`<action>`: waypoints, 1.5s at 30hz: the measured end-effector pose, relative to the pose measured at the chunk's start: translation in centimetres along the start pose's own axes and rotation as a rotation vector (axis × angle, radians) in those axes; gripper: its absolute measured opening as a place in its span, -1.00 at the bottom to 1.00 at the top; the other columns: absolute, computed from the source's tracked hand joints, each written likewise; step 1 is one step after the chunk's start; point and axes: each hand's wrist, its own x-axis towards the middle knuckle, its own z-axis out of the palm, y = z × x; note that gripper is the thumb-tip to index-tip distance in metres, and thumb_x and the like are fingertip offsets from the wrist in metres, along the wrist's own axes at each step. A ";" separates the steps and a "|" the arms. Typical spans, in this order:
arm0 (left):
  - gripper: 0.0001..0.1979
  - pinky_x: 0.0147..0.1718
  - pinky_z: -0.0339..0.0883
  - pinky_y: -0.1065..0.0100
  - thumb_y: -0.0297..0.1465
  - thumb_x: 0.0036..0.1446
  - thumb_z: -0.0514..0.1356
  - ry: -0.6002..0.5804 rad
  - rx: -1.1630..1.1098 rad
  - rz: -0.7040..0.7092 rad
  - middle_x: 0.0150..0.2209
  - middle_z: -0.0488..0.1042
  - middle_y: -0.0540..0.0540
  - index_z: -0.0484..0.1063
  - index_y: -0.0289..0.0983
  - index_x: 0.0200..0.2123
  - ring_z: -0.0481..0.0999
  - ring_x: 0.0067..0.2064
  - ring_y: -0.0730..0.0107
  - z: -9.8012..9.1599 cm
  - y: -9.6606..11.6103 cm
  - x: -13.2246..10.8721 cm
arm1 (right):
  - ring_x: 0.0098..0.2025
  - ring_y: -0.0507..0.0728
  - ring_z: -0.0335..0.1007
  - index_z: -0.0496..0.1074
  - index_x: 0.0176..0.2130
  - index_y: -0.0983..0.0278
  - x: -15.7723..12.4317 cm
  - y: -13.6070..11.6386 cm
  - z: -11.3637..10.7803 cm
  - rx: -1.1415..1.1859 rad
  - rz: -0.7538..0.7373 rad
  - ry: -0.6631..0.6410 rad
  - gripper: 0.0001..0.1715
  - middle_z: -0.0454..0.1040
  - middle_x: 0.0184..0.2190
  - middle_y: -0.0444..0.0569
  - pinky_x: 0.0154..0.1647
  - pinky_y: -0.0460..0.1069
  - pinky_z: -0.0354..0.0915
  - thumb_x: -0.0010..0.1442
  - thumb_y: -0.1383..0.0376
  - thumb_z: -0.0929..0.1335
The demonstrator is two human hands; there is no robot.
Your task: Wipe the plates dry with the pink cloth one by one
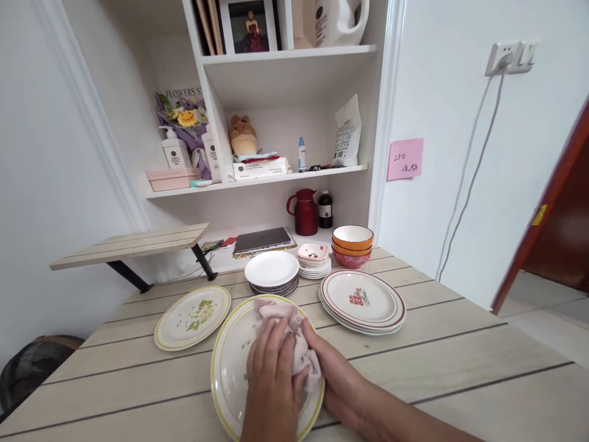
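In the head view, a cream plate with a yellow rim [225,393] is held near the table's front edge, in front of me. My left hand [271,368] presses a crumpled pale pink cloth [306,365] onto the plate's face, its fingers and thumb around the cloth. The plate's right edge is in my right hand [338,377], with the thumb on the upper side by the cloth and the other fingers mostly hidden. Another yellow-rimmed plate with a green floral print [196,319] lies flat to the left.
Beyond stand white-topped plates [271,270], small dishes [313,253], and stacked orange and red bowls [352,245]. Red-rimmed plates [363,301] are stacked at the right. A small raised shelf [133,248] borders the left, and a red jug [305,213] and laptop [262,239] sit behind.
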 end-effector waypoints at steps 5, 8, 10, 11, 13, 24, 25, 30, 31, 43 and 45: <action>-0.63 0.25 -0.18 0.01 -0.40 0.22 0.06 0.018 0.134 0.054 0.13 0.41 -0.15 0.29 -0.25 0.10 0.27 0.20 0.17 -0.7 -1.8 1.0 | -0.02 0.16 0.45 0.37 0.09 0.37 0.0 0.1 0.6 0.067 -0.010 0.001 -0.38 0.56 -0.09 0.09 0.11 0.04 0.22 0.23 0.00 0.27; -0.62 0.26 -0.29 -0.09 -0.36 0.22 0.07 0.042 0.217 -0.040 0.07 0.46 -0.14 0.30 -0.20 0.11 0.39 0.11 0.14 -1.0 -2.7 0.9 | 0.00 0.19 0.44 0.34 0.12 0.37 0.3 -0.4 0.4 0.161 0.005 -0.005 -0.35 0.54 -0.05 0.12 0.10 0.07 0.23 0.22 -0.01 0.26; -0.60 0.24 -0.28 -0.14 -0.35 0.22 0.08 0.030 0.250 -0.098 0.05 0.48 -0.14 0.29 -0.21 0.13 0.42 0.08 0.11 -1.1 -3.1 0.6 | 0.01 0.20 0.43 0.31 0.14 0.39 0.5 -1.0 0.0 0.210 -0.026 0.002 -0.30 0.52 -0.03 0.14 0.11 0.09 0.23 0.21 -0.04 0.26; -0.59 0.24 -0.26 -0.14 -0.35 0.22 0.08 0.021 0.257 -0.104 0.05 0.48 -0.15 0.28 -0.22 0.14 0.42 0.08 0.10 -1.1 -3.2 0.5 | 0.02 0.21 0.43 0.30 0.14 0.39 0.6 -1.4 -0.2 0.226 -0.054 0.021 -0.28 0.52 -0.03 0.15 0.11 0.10 0.23 0.20 -0.05 0.26; -0.59 0.22 -0.13 -0.07 -0.35 0.23 0.08 0.035 0.245 -0.035 0.05 0.48 -0.16 0.29 -0.28 0.13 0.42 0.08 0.11 -0.7 -3.1 0.3 | 0.02 0.21 0.42 0.29 0.15 0.39 0.8 -2.3 -0.6 0.238 -0.123 0.074 -0.27 0.53 -0.04 0.14 0.12 0.11 0.22 0.19 -0.05 0.27; -0.58 0.13 0.19 0.11 -0.39 0.28 0.00 0.016 0.105 0.241 0.14 0.39 -0.12 0.19 -0.33 0.19 0.25 0.23 0.23 0.0 -1.6 0.6 | 0.01 0.21 0.43 0.36 0.11 0.39 -0.2 -2.1 0.2 0.072 -0.071 0.030 -0.31 0.53 -0.05 0.15 0.12 0.10 0.22 0.20 -0.04 0.27; -0.57 0.15 0.16 0.10 -0.40 0.27 0.00 0.008 0.126 0.219 0.16 0.38 -0.11 0.18 -0.31 0.20 0.25 0.24 0.22 -0.2 -1.8 0.6 | 0.00 0.21 0.44 0.36 0.10 0.39 -0.2 -1.7 0.3 0.055 -0.055 0.017 -0.34 0.54 -0.06 0.14 0.11 0.10 0.22 0.21 -0.02 0.28; -0.55 0.24 -0.10 0.00 -0.42 0.24 0.04 0.036 0.259 0.001 0.16 0.38 -0.14 0.18 -0.30 0.20 0.30 0.20 0.16 -0.8 -3.0 0.5 | -0.04 0.20 0.47 0.37 0.09 0.42 0.1 -0.6 0.3 0.067 -0.018 -0.023 -0.40 0.55 -0.09 0.16 0.12 0.10 0.22 0.22 0.06 0.30; -0.55 0.24 -0.13 -0.03 -0.40 0.24 0.04 0.045 0.278 -0.040 0.14 0.39 -0.16 0.19 -0.32 0.20 0.32 0.19 0.13 -0.8 -3.2 0.4 | -0.04 0.20 0.47 0.36 0.09 0.43 0.2 -0.7 0.2 0.088 -0.010 -0.024 -0.37 0.55 -0.09 0.18 0.13 0.10 0.21 0.21 0.04 0.29; -0.58 0.11 0.21 0.14 -0.38 0.26 0.02 0.049 0.146 0.258 0.14 0.40 -0.11 0.23 -0.37 0.16 0.28 0.22 0.23 -0.2 -1.4 0.7 | 0.03 0.20 0.42 0.34 0.12 0.40 -0.2 -3.5 -0.1 0.098 -0.160 0.076 -0.28 0.51 -0.02 0.16 0.12 0.08 0.22 0.19 -0.05 0.27; -0.58 0.12 0.21 0.13 -0.38 0.25 0.03 0.029 0.138 0.286 0.15 0.39 -0.10 0.23 -0.34 0.17 0.27 0.23 0.23 -0.5 -1.2 0.9 | 0.02 0.21 0.43 0.36 0.09 0.41 -0.4 -2.9 0.2 0.056 -0.099 0.050 -0.30 0.51 -0.03 0.17 0.10 0.07 0.23 0.19 -0.05 0.28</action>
